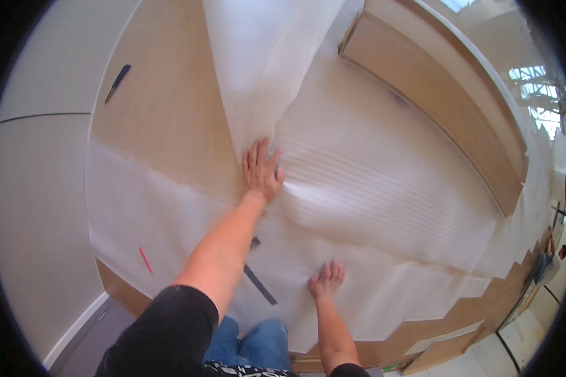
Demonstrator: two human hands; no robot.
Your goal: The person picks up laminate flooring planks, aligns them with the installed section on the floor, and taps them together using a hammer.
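A thin white foam sheet (383,169) lies over a brown board (163,94), with a flap (258,63) of it folded up toward the far side. My left hand (262,171) presses flat where the flap narrows, its fingers spread. Closer to me, my right hand (327,279) rests on the sheet with fingers stretched out, holding nothing. Between my arms lies a dark flat strip (261,286), like a ruler, partly hidden by my left forearm. A red pencil-like stick (145,261) is on the sheet to the left. Farther off, a dark-handled cutter (117,83) sits on the bare board.
A long brown panel piece (434,107) lies across the sheet at the far right. Stepped cut edges of sheet (446,305) run along the near right. A pale wall-like panel (44,169) borders the left side. Another person (548,267) is at the far right edge.
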